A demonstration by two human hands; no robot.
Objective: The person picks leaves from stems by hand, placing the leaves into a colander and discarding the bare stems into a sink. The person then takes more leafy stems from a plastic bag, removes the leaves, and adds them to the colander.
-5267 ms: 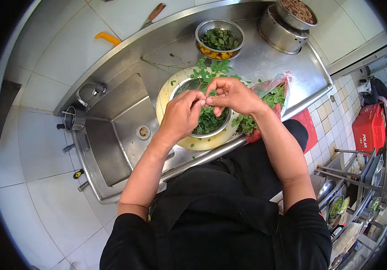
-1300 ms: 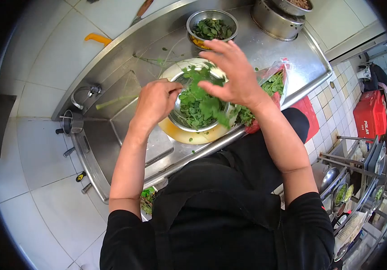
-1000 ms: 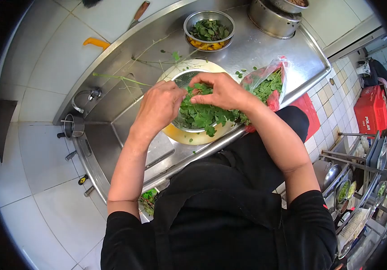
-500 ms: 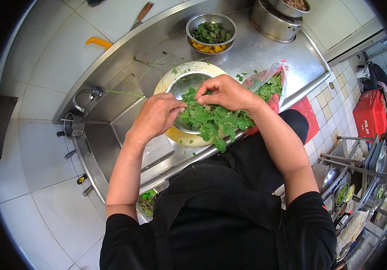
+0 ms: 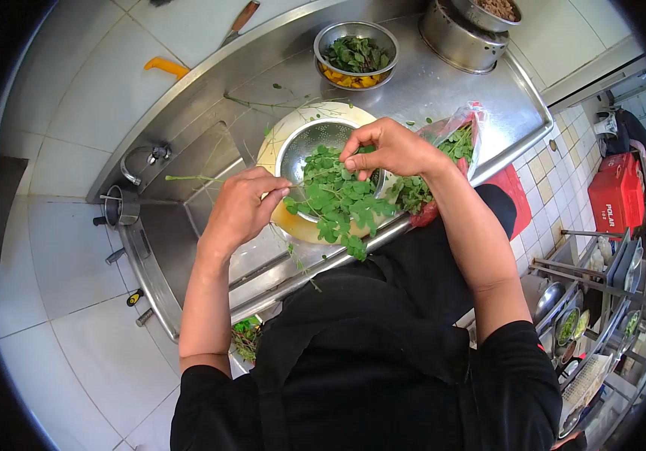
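Note:
A leafy green sprig [image 5: 341, 209] spreads between my hands, over the near side of a perforated metal colander [image 5: 302, 140]. My left hand [image 5: 242, 204] is closed in a pinch on its stem at the left. Above the colander's right side, my right hand [image 5: 392, 152] pinches green leaves between thumb and forefinger. The colander stands on a round, cream-coloured board [image 5: 268, 150]. Beside my right wrist lies a clear and red plastic bag [image 5: 475, 120] with more leafy sprigs [image 5: 456, 144] in it.
Thin stripped stems [image 5: 251, 103] lie across the board and sink [image 5: 210, 169]. Behind stands a metal bowl [image 5: 319, 37] of dark leaves, over yellow pieces. A large pot [image 5: 462, 41] is at the back right. A brown-handled knife [image 5: 245, 16] and an orange handle [image 5: 166, 68] are near the wall.
My hands have moved apart, the left one down and leftward, the right one slightly right. The sprig now stretches between them, and more of the colander's inside shows.

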